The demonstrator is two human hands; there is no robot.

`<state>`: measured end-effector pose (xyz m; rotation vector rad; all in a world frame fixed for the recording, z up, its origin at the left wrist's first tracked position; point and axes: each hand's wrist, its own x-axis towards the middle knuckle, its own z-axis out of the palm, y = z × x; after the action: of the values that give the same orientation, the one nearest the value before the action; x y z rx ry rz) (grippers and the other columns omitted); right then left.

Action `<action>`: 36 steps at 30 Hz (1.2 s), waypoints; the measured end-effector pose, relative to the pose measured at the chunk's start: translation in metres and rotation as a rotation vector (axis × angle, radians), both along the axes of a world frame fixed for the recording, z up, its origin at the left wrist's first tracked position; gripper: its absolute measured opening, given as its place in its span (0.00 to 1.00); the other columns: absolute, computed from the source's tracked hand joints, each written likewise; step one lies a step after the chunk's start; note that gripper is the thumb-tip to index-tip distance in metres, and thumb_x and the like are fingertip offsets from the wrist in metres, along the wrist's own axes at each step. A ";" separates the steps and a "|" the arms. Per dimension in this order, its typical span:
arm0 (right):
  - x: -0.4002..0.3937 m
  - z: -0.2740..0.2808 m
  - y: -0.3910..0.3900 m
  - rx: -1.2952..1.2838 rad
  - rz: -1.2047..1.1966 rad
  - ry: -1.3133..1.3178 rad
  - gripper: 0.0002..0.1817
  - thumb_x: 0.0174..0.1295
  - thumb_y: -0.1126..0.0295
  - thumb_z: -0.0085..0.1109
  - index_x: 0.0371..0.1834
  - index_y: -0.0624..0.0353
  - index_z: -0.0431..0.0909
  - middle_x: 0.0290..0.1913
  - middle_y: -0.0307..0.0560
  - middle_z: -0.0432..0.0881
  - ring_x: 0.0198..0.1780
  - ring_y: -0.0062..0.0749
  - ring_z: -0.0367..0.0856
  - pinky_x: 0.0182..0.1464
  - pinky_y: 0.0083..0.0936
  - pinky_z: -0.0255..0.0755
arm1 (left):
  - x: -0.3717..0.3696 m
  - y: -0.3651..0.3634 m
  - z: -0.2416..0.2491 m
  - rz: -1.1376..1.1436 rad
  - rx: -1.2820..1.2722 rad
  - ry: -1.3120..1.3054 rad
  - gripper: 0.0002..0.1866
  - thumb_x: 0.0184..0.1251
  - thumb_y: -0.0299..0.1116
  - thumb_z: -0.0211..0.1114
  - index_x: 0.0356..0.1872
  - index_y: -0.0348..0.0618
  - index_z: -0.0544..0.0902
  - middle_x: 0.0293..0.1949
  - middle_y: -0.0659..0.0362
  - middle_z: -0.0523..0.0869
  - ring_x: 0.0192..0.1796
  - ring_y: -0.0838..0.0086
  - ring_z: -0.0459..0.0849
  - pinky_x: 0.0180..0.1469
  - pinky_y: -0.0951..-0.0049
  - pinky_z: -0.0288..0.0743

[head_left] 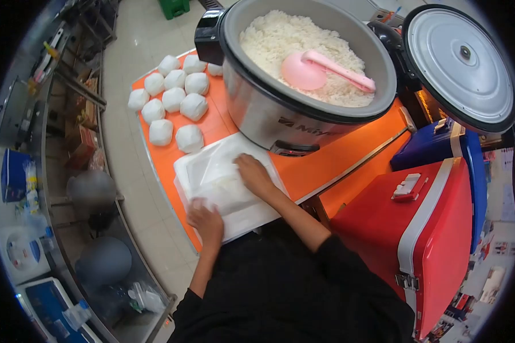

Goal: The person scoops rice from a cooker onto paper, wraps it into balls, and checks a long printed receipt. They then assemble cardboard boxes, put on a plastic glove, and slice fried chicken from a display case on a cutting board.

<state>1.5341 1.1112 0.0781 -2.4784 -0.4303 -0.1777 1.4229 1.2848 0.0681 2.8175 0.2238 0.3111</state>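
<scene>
A stack of white wrapping paper (250,215) lies at the near end of the orange table, its top sheet folded over into a raised band. At the left end of this fold is my left hand (206,222), its fingers blurred by motion. My right hand (254,175) rests at the fold's other end, fingers curled and pinching the paper. Whatever the fold may contain is hidden. Beyond the stack sit several round white wrapped bundles (173,99). A large rice cooker (252,111) stands open just past my right hand, with cooked rice (274,37) and a pink rice paddle (306,71) inside.
The cooker's lid (462,63) hangs open at the upper right. A red cooler box (383,208) and a blue cooler box (426,143) stand right of the orange table (303,174). Metal shelving (68,246) runs along the left, across a tiled floor (134,188).
</scene>
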 end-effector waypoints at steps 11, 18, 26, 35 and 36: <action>0.104 0.020 0.052 -0.596 0.515 0.423 0.23 0.36 0.64 0.71 0.38 0.56 0.74 0.34 0.44 0.79 0.45 0.39 0.77 0.43 0.37 0.70 | -0.014 -0.062 0.030 -0.394 -0.130 0.207 0.45 0.57 0.52 0.57 0.65 0.28 0.50 0.68 0.39 0.46 0.72 0.54 0.42 0.65 0.44 0.40; 0.093 0.030 0.036 -0.459 0.757 0.388 0.12 0.43 0.67 0.65 0.33 0.56 0.82 0.39 0.45 0.82 0.42 0.42 0.79 0.41 0.34 0.71 | -0.003 -0.068 0.042 -0.322 0.024 0.248 0.46 0.57 0.53 0.57 0.65 0.27 0.50 0.67 0.37 0.45 0.71 0.50 0.41 0.65 0.43 0.40; -0.007 0.039 -0.001 -0.112 0.508 0.158 0.12 0.52 0.67 0.53 0.40 0.55 0.79 0.37 0.46 0.82 0.37 0.42 0.81 0.40 0.35 0.73 | -0.003 -0.061 0.027 -0.346 0.104 0.261 0.43 0.56 0.57 0.56 0.66 0.35 0.55 0.64 0.38 0.57 0.70 0.52 0.50 0.63 0.48 0.42; -0.097 0.000 0.014 0.046 0.213 -0.023 0.27 0.54 0.67 0.52 0.58 0.67 0.64 0.61 0.62 0.63 0.61 0.52 0.64 0.60 0.35 0.63 | 0.026 -0.029 0.048 -0.791 0.249 -0.108 0.36 0.59 0.58 0.50 0.66 0.50 0.60 0.66 0.58 0.61 0.67 0.70 0.60 0.64 0.53 0.34; -0.103 -0.007 0.014 0.071 0.210 0.194 0.32 0.52 0.69 0.54 0.61 0.67 0.59 0.66 0.61 0.55 0.65 0.51 0.57 0.65 0.36 0.56 | 0.028 -0.029 0.046 -0.761 0.166 0.068 0.34 0.61 0.57 0.47 0.66 0.53 0.60 0.67 0.62 0.61 0.67 0.78 0.60 0.64 0.55 0.34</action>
<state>1.4309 1.1250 0.0710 -2.3348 -0.5858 0.1299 1.4514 1.2562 0.1141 2.8163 -0.8750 0.0560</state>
